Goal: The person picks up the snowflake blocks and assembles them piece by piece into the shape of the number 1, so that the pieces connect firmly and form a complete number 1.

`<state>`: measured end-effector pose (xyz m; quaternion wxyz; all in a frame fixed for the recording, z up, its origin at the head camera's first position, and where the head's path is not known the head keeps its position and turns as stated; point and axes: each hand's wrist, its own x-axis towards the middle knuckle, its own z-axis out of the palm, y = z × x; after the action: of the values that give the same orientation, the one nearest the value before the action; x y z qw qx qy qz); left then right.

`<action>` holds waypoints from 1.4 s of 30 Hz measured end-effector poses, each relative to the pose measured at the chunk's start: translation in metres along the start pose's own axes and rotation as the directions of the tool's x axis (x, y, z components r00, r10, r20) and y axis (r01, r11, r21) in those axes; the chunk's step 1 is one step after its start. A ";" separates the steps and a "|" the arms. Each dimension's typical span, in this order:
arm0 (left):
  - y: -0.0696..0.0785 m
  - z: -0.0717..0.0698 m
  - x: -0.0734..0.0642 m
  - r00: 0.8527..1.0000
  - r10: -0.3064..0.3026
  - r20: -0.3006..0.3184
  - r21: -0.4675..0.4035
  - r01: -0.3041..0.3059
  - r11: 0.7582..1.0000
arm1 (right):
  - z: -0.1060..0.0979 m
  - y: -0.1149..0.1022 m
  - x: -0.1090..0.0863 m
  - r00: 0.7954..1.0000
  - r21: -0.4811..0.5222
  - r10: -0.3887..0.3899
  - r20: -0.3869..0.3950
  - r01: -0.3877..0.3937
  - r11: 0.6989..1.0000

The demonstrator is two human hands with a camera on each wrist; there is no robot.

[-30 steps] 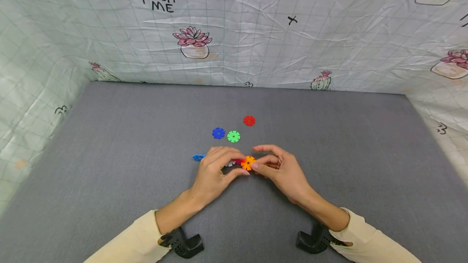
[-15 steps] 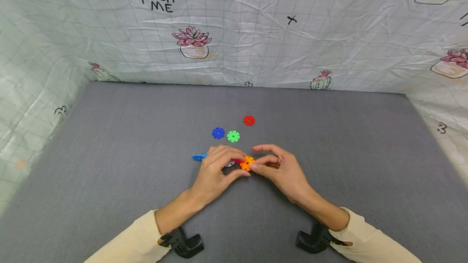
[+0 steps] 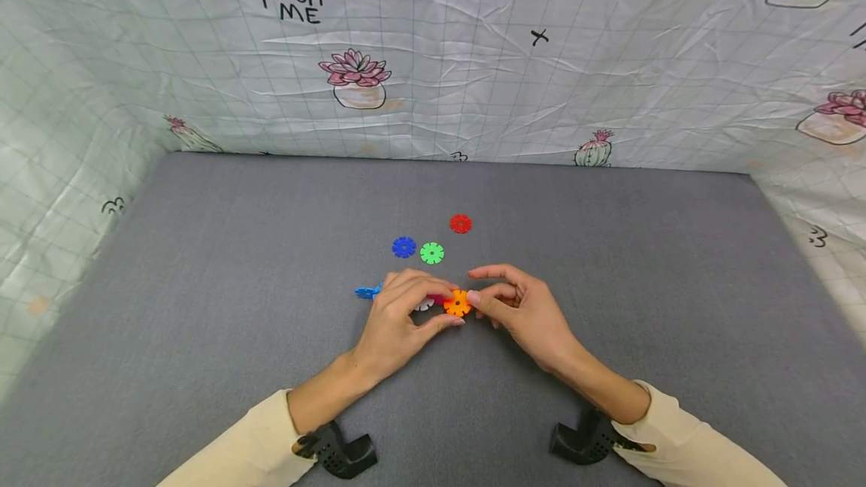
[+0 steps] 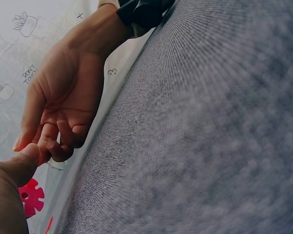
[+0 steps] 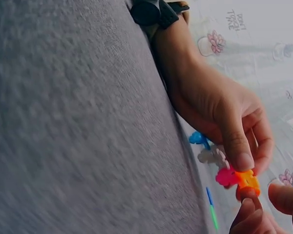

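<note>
A chain of interlocking notched plastic discs runs from a light blue disc (image 3: 367, 292) through a white disc (image 3: 424, 304) and a pink disc (image 5: 226, 176) to an orange disc (image 3: 457, 303). My left hand (image 3: 399, 314) arches over the chain and pinches the orange end between thumb and fingers, covering part of the links. At the orange disc's right edge is my right hand (image 3: 524, 314); its thumb stands off the disc in the right wrist view, while a fingertip (image 5: 249, 195) appears to touch the orange rim. The left wrist view shows the pink disc (image 4: 33, 197) beside my left thumb.
Beyond the hands, a dark blue disc (image 3: 404, 247), a green disc (image 3: 432, 252) and a red disc (image 3: 461, 224) lie flat on the grey table (image 3: 271, 231). A printed cloth (image 3: 440, 58) rises behind the table and at its sides.
The orange disc has shifted slightly left. My right thumb has come away from its face toward the edge, and the right hand has drawn back a little. My left hand stays nearly still.
</note>
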<state>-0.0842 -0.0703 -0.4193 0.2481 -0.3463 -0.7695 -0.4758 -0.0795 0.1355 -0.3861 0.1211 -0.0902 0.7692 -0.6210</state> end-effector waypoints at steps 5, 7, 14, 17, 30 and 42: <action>-0.001 0.000 0.000 1.000 -0.001 0.001 0.002 0.001 1.000 | -0.007 -0.003 0.008 0.998 -0.042 -0.034 -0.045 0.032 0.999; -0.001 0.000 0.000 1.000 -0.001 0.002 0.001 0.001 1.000 | -0.010 -0.003 0.013 0.996 -0.069 -0.061 -0.058 0.057 0.996; -0.001 0.000 0.000 1.000 0.004 0.009 -0.001 -0.004 1.000 | -0.015 -0.001 0.037 0.990 -0.122 -0.133 -0.037 0.127 0.984; -0.001 0.000 0.000 1.000 0.007 0.017 0.004 -0.008 1.000 | -0.014 0.001 0.046 0.989 -0.111 -0.145 0.001 0.144 0.983; -0.002 0.001 -0.001 0.999 0.016 0.035 0.027 -0.017 0.999 | 0.000 0.007 0.077 0.969 -0.343 -0.243 0.034 0.240 0.908; 0.000 0.001 0.000 0.999 0.014 0.038 0.033 -0.015 0.999 | 0.011 0.012 0.088 0.959 -0.469 -0.278 0.053 0.270 0.841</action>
<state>-0.0842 -0.0698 -0.4201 0.2427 -0.3566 -0.7794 -0.4544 -0.1597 0.1028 -0.4068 -0.0011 -0.2205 0.8770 -0.4270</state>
